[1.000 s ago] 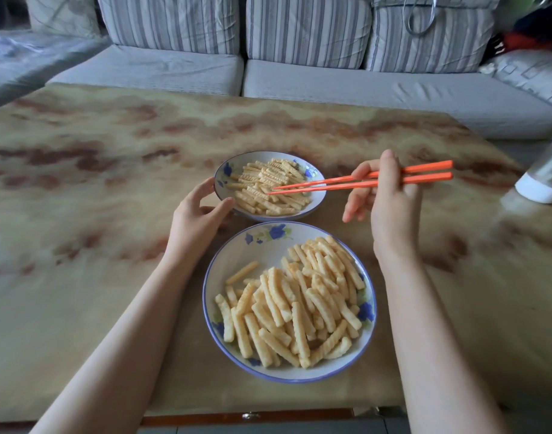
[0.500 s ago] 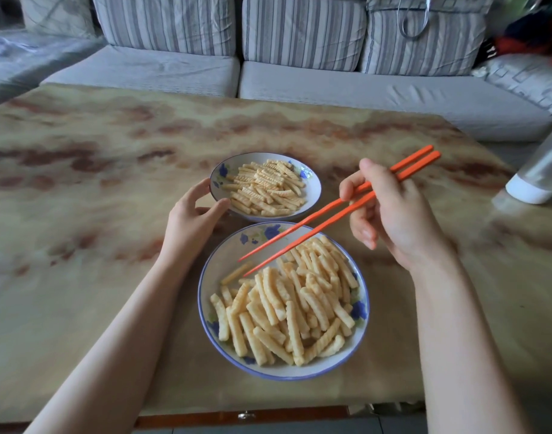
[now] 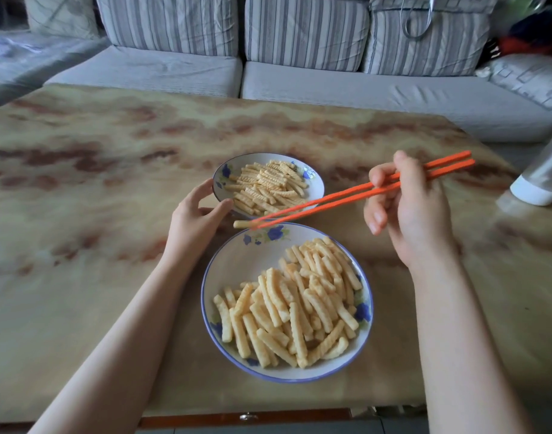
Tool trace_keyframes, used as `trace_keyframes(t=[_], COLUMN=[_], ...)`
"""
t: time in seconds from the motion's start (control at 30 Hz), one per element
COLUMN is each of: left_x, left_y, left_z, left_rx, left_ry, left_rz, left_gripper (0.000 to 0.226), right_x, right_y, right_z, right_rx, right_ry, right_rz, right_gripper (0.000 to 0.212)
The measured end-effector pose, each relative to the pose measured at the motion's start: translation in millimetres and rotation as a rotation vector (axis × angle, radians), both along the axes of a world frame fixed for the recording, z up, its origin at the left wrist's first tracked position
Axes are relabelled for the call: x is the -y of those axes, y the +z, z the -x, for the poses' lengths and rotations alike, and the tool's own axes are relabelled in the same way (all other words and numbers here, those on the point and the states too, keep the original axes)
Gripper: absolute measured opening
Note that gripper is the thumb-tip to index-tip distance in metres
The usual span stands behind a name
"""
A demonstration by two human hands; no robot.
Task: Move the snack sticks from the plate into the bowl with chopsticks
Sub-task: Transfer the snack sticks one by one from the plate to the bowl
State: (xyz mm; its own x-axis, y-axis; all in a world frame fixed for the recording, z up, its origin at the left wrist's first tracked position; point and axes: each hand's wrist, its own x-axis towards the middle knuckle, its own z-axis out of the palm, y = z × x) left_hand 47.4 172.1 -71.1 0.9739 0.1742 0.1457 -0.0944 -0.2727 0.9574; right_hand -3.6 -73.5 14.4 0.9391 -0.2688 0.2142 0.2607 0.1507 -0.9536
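A white plate (image 3: 237, 270) with a blue rim sits near me, heaped with pale yellow snack sticks (image 3: 299, 302). Behind it stands a smaller white bowl (image 3: 315, 189) with blue flowers, also holding snack sticks. My right hand (image 3: 415, 214) grips orange chopsticks (image 3: 356, 195), whose tips pinch a single snack stick (image 3: 242, 224) above the gap between plate and bowl. My left hand (image 3: 196, 220) holds the bowl's near-left rim between thumb and fingers.
The dishes stand on a marbled tan table (image 3: 80, 214). A white and clear container (image 3: 544, 180) stands at the table's right edge. A grey striped sofa (image 3: 299, 73) runs along the far side.
The chopsticks dipped from the bowl down into the plate, then rose with one snack stick pinched at their tips, now between plate and bowl. My left hand stayed on the bowl.
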Motion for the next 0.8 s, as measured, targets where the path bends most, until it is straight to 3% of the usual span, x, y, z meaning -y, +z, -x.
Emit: trace_keyframes(t=[0.1, 0.33, 0.8], left_x=[0.1, 0.5, 0.7], left_y=[-1.0, -0.9, 0.7], left_z=[0.2, 0.1, 2.1], left_rx=[-0.022, -0.024, -0.012], left_ry=[0.0, 0.01, 0.009], left_rz=[0.03, 0.037, 0.039], left_gripper=[0.045, 0.043, 0.043], right_x=[1.2, -12.8, -20.0], right_y=[-0.7, -13.4, -23.9], right_z=[-2.0, -12.4, -21.5], right_rx=[0.03, 0.028, 0.072], right_ry=[-0.135, -0.328, -0.181], right_rz=[-0.065, 0.026, 0.087], right_gripper=[0.045, 0.044, 0.047])
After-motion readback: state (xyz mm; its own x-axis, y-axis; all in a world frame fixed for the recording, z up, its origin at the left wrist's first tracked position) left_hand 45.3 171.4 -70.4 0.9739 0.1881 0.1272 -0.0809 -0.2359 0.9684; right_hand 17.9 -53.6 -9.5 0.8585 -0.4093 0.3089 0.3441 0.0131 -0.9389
